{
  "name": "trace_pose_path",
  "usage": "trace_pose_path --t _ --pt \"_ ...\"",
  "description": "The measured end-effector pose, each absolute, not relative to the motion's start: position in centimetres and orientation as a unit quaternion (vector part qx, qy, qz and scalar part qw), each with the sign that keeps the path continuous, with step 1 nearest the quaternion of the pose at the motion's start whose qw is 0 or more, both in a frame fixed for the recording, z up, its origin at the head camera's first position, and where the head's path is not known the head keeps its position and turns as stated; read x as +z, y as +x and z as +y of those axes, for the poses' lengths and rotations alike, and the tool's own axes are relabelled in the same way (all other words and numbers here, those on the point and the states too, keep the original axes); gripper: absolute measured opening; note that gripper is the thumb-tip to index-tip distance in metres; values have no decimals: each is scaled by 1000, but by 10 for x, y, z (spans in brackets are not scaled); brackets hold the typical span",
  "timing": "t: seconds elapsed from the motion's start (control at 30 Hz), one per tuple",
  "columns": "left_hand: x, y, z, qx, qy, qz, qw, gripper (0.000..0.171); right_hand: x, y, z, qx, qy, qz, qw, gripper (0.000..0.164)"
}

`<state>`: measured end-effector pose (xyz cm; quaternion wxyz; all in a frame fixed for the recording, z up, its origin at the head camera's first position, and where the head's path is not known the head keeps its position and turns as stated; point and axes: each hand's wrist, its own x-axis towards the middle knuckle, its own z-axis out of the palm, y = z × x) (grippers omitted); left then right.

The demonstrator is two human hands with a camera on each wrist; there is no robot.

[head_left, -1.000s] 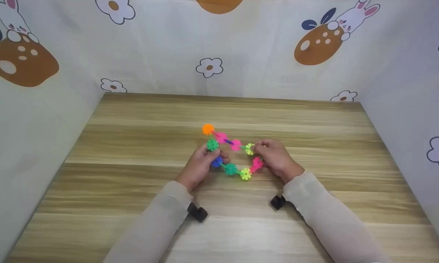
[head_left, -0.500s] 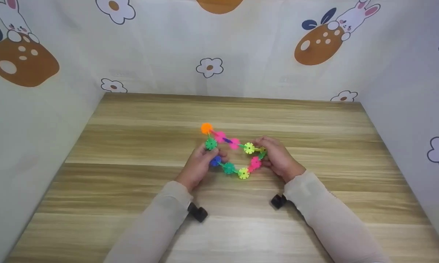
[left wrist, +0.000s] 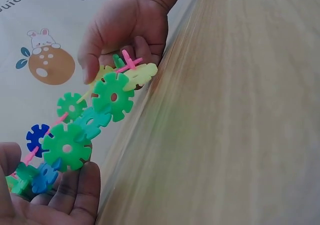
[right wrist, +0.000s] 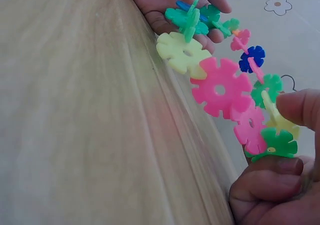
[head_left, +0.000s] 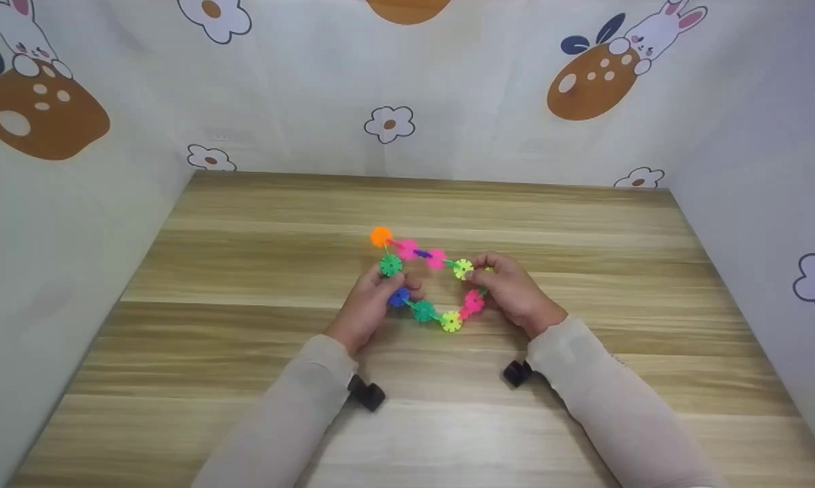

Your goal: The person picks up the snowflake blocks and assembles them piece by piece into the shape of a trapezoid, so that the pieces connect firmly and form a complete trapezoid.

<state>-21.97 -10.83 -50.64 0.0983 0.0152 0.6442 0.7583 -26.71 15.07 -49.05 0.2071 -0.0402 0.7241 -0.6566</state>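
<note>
Both hands hold a closed ring of interlocking plastic snowflake discs [head_left: 424, 311] above the table. My left hand [head_left: 367, 306] grips its left side near a blue disc [head_left: 399, 297] and a green disc [head_left: 390, 265]. On the right side, my right hand [head_left: 514, 291] pinches the ring by a yellow disc [head_left: 462, 269], its thumb on that disc. An orange disc [head_left: 381, 236] forms the far left corner. In the right wrist view, pink discs [right wrist: 221, 88] and a green disc [right wrist: 279, 142] lie close to the right fingers. Some discs are hidden behind the right hand.
A wood-grain table [head_left: 245, 257] lies beneath the hands. Pale cloth walls [head_left: 299, 88] printed with flowers and rabbits stand along its back and sides. A small black wrist camera [head_left: 368, 393] sticks out from the left sleeve, and another camera [head_left: 516, 373] from the right.
The ring has shifted slightly left and away. My right thumb left the yellow disc, showing a yellow-green link half a second ago, and now lies against that disc again. My left hand keeps its grip.
</note>
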Motion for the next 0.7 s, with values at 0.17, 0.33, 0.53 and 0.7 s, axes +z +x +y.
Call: trace_pose_path --t 0.17,0.33,0.53,0.7 --pt "-507 -220 -108 756 17 647 100 28 -492 -268 151 -650 -42 730 204 13" --pt "-506 -220 -108 752 13 651 104 26 -491 -268 151 -660 -32 721 208 10" --pt "-506 -220 -108 744 15 659 106 25 -493 -268 151 -654 -44 727 203 14" --pt "-507 -221 -108 737 29 667 105 26 -493 -268 151 -632 -51 750 189 17"
